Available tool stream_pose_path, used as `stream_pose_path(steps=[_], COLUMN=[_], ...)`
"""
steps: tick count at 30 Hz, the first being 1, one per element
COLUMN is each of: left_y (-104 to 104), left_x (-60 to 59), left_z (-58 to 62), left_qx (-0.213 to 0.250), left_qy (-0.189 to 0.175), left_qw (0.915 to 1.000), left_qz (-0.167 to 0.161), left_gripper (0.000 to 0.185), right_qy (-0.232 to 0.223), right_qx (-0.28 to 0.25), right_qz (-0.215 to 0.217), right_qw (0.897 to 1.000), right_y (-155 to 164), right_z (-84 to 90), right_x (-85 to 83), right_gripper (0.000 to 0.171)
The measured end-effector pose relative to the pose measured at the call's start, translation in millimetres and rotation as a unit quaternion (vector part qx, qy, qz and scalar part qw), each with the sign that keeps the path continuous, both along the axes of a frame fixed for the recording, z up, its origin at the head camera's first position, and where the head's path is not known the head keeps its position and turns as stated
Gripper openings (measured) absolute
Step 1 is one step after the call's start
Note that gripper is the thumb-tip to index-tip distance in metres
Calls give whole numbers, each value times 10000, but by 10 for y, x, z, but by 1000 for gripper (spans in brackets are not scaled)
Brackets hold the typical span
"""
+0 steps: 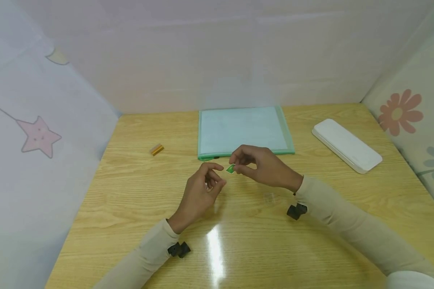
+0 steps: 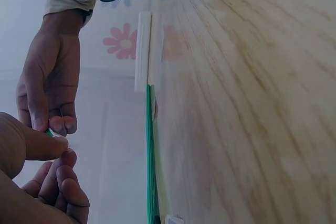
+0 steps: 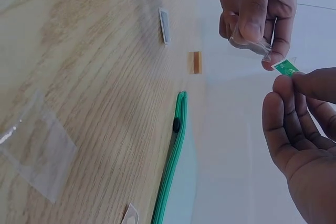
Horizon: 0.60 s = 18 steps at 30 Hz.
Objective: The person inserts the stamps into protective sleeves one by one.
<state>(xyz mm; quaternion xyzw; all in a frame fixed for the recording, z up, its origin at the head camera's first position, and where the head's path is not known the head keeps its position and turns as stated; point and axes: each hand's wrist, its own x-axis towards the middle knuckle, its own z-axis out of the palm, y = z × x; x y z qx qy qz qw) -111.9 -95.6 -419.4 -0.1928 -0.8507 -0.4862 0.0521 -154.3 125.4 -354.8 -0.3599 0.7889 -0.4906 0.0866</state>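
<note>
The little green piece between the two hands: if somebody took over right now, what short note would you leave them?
Right hand: pinches the small green piece at its fingertips, above the table.
Left hand: pinches a small clear wrapper just beside the green piece.
Nearby: a flat clear plastic piece lies on the table by the right wrist; a green-edged zip folder lies behind the hands, a white case to the right, a small orange block to the left.
Done: the green piece looks to be free of the wrapper.
Left: nothing has been set down yet; both hands are occupied.
</note>
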Motion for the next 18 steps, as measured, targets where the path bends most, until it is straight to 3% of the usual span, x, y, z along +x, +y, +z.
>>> stream_pose_path(steps=[8, 14, 18], left_y=[12, 8, 4], left_x=[-16, -10, 2], left_z=[11, 0, 12], left_qx=[-20, -112, -185], left_qy=[282, 389, 554], left_qw=[9995, 9990, 9981], left_qz=[105, 186, 211], left_gripper=[35, 36, 37], right_qy=[51, 576, 914], right_qx=[-14, 361, 564], right_qz=[-2, -11, 200], right_qw=[10000, 9977, 9940], right_y=[-64, -64, -61], right_z=[-11, -191, -229], right_x=[15, -71, -109], right_gripper=[13, 9, 9])
